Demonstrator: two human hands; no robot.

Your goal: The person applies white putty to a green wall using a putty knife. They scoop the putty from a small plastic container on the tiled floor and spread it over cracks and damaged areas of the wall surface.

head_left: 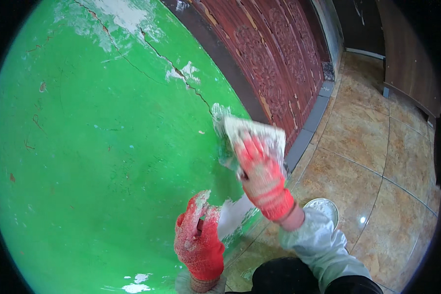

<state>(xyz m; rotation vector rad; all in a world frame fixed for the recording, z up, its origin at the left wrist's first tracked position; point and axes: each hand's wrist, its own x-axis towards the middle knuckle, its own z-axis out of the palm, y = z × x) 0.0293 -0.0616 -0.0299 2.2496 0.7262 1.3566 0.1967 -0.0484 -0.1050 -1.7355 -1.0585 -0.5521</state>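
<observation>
Our putty-caked red-gloved right hand [260, 176] clamps a flat, white-smeared trowel [269, 132] at the cracked green wall [108, 171]; our curled left hand's [201, 242] grip, we cannot tell. Around us: carved red-brown panelling [279, 59], mottled tiles [353, 157], a round pale tub [323, 199] partly behind our sleeve [321, 245].

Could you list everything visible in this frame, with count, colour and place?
wall: one, green, left and centre
cracks: at least two, dark, upper wall
white patches: several, white, scattered on the wall
carved door: one, reddish-brown, top centre
edging strip: one, grey, along the door's foot
tiled floor: one, brown, right
panels: two, dark brown and near-black, upper right
round container: one, whitish, on the floor
flat tool: one, white-smeared, in the right hand against the wall
right hand: one, red-and-pale glove, centre
left hand: one, red glove, white-smeared, lower centre
sleeves: two, pale, lower edge
</observation>
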